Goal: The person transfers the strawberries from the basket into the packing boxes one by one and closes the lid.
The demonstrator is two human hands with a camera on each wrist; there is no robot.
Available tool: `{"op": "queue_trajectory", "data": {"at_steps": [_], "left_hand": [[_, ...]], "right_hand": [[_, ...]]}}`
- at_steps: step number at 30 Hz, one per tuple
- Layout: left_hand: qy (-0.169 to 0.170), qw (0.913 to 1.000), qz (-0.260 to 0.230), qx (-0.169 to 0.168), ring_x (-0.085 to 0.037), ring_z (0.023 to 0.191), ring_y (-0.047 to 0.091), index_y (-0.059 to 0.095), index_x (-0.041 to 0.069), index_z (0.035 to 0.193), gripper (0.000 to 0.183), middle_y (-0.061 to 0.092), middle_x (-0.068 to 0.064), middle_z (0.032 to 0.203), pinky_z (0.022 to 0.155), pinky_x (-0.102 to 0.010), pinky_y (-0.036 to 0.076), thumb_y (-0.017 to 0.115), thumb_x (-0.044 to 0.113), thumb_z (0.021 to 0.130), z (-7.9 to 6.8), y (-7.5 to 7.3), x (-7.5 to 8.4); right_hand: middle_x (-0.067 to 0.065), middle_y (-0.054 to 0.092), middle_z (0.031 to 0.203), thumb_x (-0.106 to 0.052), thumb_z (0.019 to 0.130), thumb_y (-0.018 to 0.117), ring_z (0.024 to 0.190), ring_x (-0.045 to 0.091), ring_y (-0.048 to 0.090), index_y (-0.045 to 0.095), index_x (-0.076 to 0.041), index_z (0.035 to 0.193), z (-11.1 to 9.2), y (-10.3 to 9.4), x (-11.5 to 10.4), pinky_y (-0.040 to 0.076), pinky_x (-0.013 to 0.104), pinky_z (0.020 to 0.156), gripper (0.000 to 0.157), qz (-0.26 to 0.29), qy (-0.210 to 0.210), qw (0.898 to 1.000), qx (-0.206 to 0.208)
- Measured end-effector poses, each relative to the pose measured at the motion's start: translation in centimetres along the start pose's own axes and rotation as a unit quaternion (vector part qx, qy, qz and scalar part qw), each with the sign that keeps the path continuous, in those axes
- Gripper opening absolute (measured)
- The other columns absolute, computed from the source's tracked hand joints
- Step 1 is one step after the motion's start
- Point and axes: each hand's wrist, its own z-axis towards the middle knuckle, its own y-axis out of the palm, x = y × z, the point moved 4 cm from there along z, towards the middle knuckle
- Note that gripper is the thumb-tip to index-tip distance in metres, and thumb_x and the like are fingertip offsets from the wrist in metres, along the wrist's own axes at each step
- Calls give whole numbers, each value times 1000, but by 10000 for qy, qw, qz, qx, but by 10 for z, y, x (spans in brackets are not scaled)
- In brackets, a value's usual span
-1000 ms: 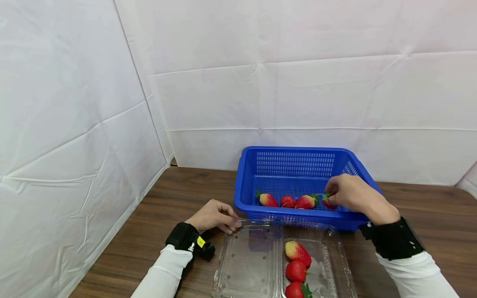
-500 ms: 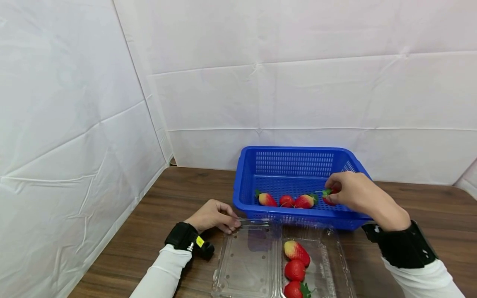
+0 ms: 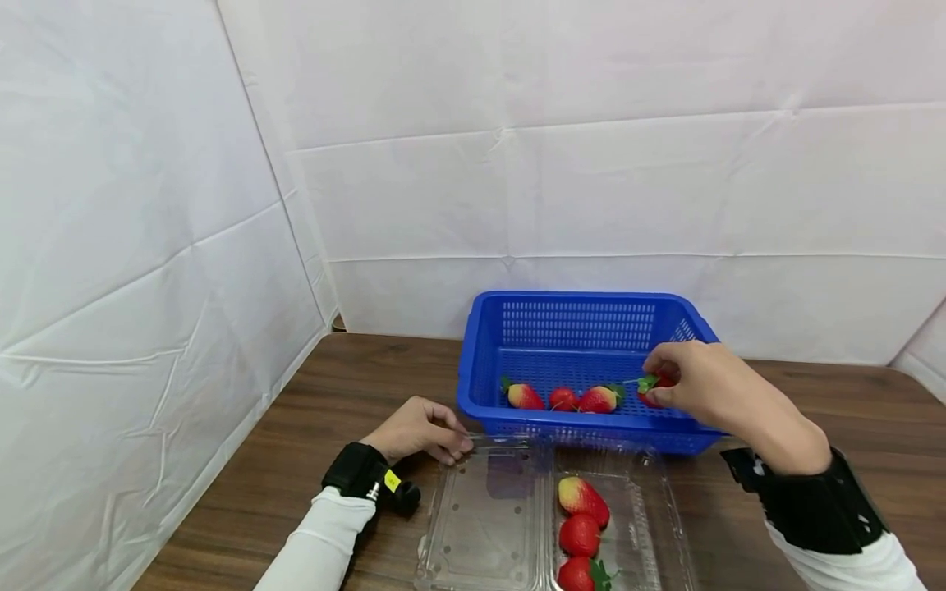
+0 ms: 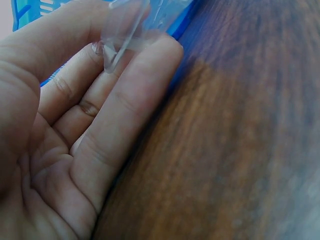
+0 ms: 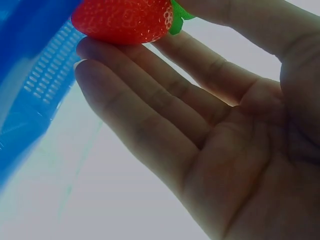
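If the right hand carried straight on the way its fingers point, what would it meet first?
Probably the nearest loose strawberry in the blue basket: the right hand, pinching a strawberry, points left along that row, though depth is unclear.

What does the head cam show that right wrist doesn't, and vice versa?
Head only: the left hand holding the corner of the clear clamshell, three strawberries in it, three more in the blue basket, and the wooden table.
Right wrist only: the underside of the fingers and the berry's seeded skin up close.
Both: the right hand pinching a strawberry beside the basket.
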Motion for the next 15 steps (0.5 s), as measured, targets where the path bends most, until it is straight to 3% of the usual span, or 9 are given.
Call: {"op": "queue_trajectory", "data": {"at_steps": [15], "left_hand": [[24,10000,56,-4,-22,74,69,70,-6,90,17,74,-14,86,64,-30,62,75,6,79,0,0,1]], "right_hand": [[2,66,84,-13,80,77,73,16,56,68,-4,102,-16,-7,-19,57,41,65,25,-63,-201,9998,-7]]}}
